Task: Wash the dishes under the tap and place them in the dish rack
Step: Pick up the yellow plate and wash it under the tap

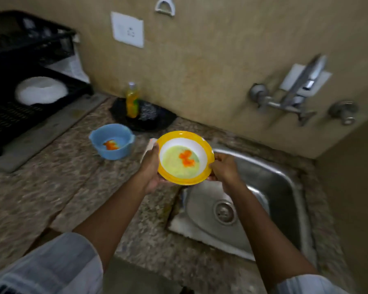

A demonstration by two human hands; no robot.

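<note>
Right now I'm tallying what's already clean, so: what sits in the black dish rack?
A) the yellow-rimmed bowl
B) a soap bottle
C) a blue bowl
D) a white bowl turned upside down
D: the white bowl lies upside down in the dish rack; the blue bowl sits on the counter, and both hands hold the yellow-rimmed bowl.

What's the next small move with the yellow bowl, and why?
Probably carry the yellow bowl right, under the tap. Both the left hand and right hand grip its rim at the sink's left edge, orange residue inside, and no water visibly running.
</note>
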